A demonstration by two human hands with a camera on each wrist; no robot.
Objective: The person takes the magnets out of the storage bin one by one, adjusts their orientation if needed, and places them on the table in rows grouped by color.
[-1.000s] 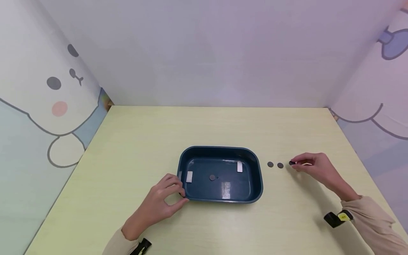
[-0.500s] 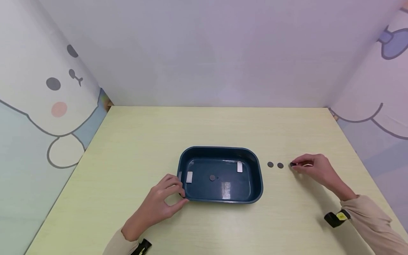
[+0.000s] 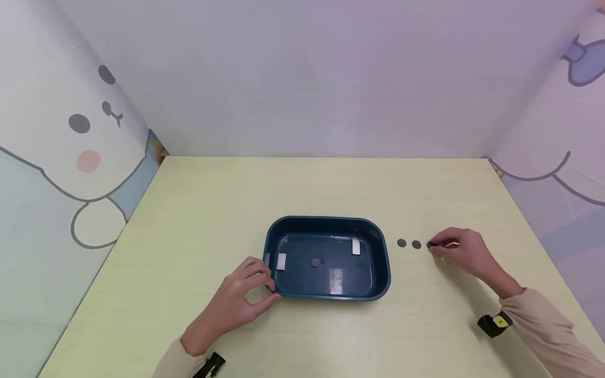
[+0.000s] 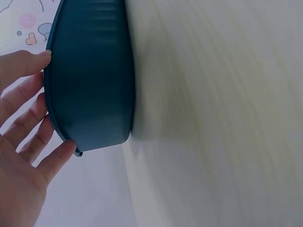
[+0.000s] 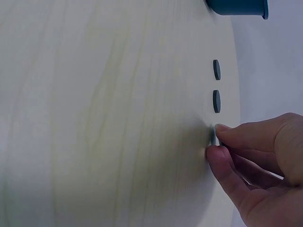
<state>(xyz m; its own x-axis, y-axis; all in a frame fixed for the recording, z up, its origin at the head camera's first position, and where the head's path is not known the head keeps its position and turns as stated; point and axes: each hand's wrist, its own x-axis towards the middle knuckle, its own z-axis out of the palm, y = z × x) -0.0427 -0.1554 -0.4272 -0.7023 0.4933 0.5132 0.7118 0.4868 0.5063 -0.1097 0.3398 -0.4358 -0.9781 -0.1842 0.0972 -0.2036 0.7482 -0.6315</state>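
A dark blue rectangular plastic tub [image 3: 326, 298] sits on the table. My left hand [image 3: 238, 296] holds its near left corner, thumb and fingertips on the rim [image 4: 48, 90]. On the tub's floor are a small dark round disc [image 3: 315, 263] and two white rectangular pieces, one at the left [image 3: 281, 261] and one at the right [image 3: 356, 247]. To the tub's right, two dark discs lie flat in a row, a nearer one [image 3: 401, 243] and a second one [image 3: 416, 244]. My right hand [image 3: 468, 254] pinches a third dark disc [image 3: 429, 244] at the tabletop, in line with them.
The pale wooden table [image 3: 212, 199] meets a plain back wall [image 3: 302, 79]. Side walls with cartoon prints stand at left and right. A bright patch on the tub's floor looks like a reflection. Black straps sit on both wrists.
My right hand has shifted slightly left with the pinched disc, closer to the two lying discs. The left hand and the tub have stayed in place.
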